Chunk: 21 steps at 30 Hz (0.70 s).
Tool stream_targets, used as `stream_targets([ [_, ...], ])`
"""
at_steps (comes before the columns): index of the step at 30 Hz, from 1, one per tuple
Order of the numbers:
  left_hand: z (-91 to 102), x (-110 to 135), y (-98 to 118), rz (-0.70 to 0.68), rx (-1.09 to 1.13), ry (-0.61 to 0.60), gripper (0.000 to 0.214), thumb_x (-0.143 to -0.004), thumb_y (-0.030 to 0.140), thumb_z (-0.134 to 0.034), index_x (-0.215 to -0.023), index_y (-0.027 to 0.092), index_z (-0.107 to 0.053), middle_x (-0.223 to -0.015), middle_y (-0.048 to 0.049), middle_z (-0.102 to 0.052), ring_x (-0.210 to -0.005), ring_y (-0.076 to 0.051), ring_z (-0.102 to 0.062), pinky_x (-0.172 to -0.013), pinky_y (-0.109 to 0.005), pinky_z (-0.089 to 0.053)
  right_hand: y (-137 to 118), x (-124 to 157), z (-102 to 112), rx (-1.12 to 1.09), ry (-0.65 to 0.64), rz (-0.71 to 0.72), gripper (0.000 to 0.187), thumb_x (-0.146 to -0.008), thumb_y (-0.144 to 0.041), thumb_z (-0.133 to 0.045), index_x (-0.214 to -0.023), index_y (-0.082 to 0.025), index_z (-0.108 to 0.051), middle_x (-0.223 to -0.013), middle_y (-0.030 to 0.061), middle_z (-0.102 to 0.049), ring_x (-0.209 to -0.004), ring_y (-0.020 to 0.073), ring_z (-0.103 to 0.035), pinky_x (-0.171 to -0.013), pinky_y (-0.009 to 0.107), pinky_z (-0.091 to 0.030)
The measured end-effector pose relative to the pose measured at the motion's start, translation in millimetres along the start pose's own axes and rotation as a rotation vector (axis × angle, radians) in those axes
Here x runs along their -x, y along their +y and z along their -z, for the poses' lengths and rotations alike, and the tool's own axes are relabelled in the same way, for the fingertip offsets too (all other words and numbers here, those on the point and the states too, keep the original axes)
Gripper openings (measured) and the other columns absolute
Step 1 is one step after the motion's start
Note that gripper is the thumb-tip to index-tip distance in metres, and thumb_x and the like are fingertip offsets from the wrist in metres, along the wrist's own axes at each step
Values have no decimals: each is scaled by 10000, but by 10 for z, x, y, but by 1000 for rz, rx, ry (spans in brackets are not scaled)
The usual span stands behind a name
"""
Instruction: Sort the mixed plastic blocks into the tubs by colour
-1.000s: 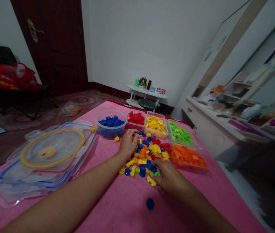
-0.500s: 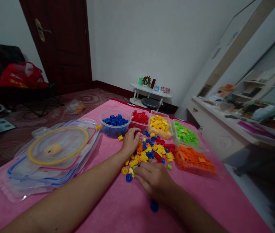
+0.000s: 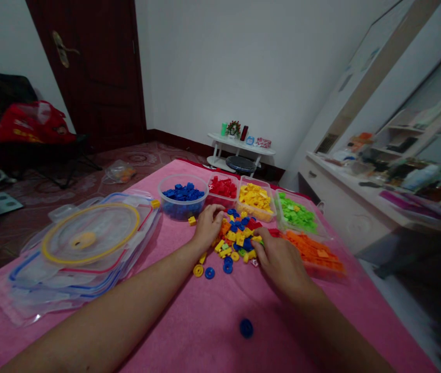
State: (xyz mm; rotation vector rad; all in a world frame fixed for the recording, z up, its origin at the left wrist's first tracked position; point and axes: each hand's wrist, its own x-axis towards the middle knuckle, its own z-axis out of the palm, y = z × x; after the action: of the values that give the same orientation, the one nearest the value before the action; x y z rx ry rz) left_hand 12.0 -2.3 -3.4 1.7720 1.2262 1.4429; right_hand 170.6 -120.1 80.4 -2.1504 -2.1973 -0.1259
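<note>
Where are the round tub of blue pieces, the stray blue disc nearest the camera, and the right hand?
round tub of blue pieces [image 3: 183, 203]: head view, front wall.
stray blue disc [image 3: 246, 328]: head view, its top face.
right hand [image 3: 282, 261]: head view, back of hand.

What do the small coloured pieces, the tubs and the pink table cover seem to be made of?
Coloured pieces: probably hard plastic, bright uniform colours, moulded shapes. Tubs: clear plastic, since contents show through the walls. Pink cover: likely cloth, matte and slightly fuzzy, without glare.
</note>
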Motion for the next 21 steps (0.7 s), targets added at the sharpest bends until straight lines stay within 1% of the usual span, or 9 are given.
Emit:
stream_targets([
  [2,-13,-3,-25,-9,-1,-6,185,-833,192,-481,-940,181,-632,-930,-51,-652,-882,-164,-609,-789,-299,-489,86,68,40,101,-107,-74,277,-908,-302,-418,-1090,-157,-568,-912,145,-691,-845,274,-660,-642,310,-406],
  [5,-24,-6,-47,-16,-5,-6,183,-823,186,-492,-935,182,-636,-925,-47,-650,-876,-161,-608,-786,-293,-488,153,151,4,166,-307,-130,265,-906,-234,-394,-1008,-120,-611,-952,191,-683,-894,288,-658,-658,321,-426],
  [7,-24,-6,-47,-21,-8,-6,184,-823,186,-493,-939,183,-635,-924,-46,-647,-877,-162,-607,-787,-293,-488,169,176,-53,162,-373,-146,294,-914,-208,-362,-989,-114,-630,-985,206,-677,-926,280,-655,-683,323,-439],
  [11,-8,0,-17,-33,-16,-12,189,-829,186,-482,-940,181,-635,-926,-47,-642,-880,-168,-606,-789,-299,-487,186,163,-109,93,-373,-119,294,-908,-199,-374,-1002,-104,-636,-1005,201,-676,-939,268,-649,-710,322,-440],
  [14,8,6,17,-27,-24,-11,182,-822,183,-489,-930,177,-636,-920,-47,-641,-873,-170,-605,-792,-306,-482,212,151,-71,60,-395,-77,279,-874,-182,-437,-1071,-92,-613,-1041,192,-668,-967,266,-636,-733,308,-424],
  [17,13,9,35,-27,-28,-14,182,-819,174,-489,-919,177,-641,-923,-45,-640,-874,-170,-602,-798,-308,-475,244,157,9,46,-408,-45,259,-859,-196,-469,-1046,-105,-623,-1024,179,-672,-935,263,-636,-707,299,-404],
  [19,11,9,37,-35,-28,-17,184,-818,168,-486,-909,177,-646,-908,-44,-636,-865,-167,-599,-793,-304,-474,248,154,80,25,-362,-26,225,-860,-241,-486,-986,-132,-636,-977,159,-680,-885,253,-638,-673,292,-387],
  [21,10,9,39,-43,-30,-20,185,-819,167,-486,-905,176,-649,-894,-43,-631,-849,-163,-598,-783,-298,-475,226,138,149,-23,-288,-3,195,-856,-275,-504,-941,-157,-634,-943,135,-681,-856,232,-634,-655,278,-372],
])
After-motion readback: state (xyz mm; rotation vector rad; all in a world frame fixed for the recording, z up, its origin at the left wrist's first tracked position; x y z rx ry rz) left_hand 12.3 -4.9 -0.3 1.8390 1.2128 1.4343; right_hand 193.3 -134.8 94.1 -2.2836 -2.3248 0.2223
